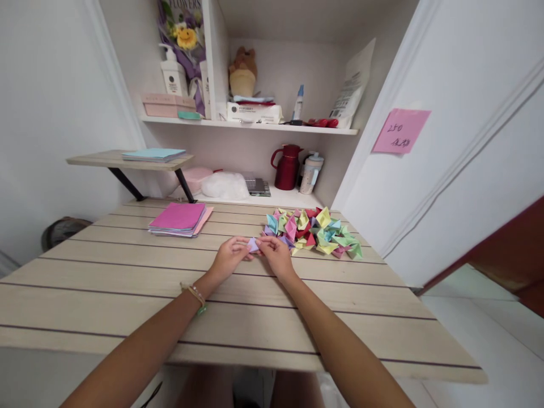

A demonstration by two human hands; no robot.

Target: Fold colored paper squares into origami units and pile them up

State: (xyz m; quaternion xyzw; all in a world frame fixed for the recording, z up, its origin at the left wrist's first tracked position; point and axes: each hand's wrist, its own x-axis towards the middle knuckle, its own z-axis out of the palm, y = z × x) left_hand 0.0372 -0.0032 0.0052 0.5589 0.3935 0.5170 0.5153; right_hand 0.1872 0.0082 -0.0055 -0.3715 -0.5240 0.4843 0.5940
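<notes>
A small piece of folded lilac paper [253, 245] is pinched between my two hands above the middle of the desk. My left hand [232, 253] grips its left side, fingers closed on it. On the other side, my right hand [276, 254] pinches the right edge with thumb and fingertips. Just beyond my right hand lies a heap of folded paper boats [325, 241] in yellow, green, blue, pink, red and purple. Further off to the left is a stack of square coloured paper [181, 218], magenta on top.
A small raised shelf [93, 158] at the left bears a pad of light blue paper [155, 154]. Behind the desk, a cabinet holds a red jug [288, 168], a tumbler [311, 173] and a white plastic bag [225, 186]. A pink note [402, 131] sticks to the right wall.
</notes>
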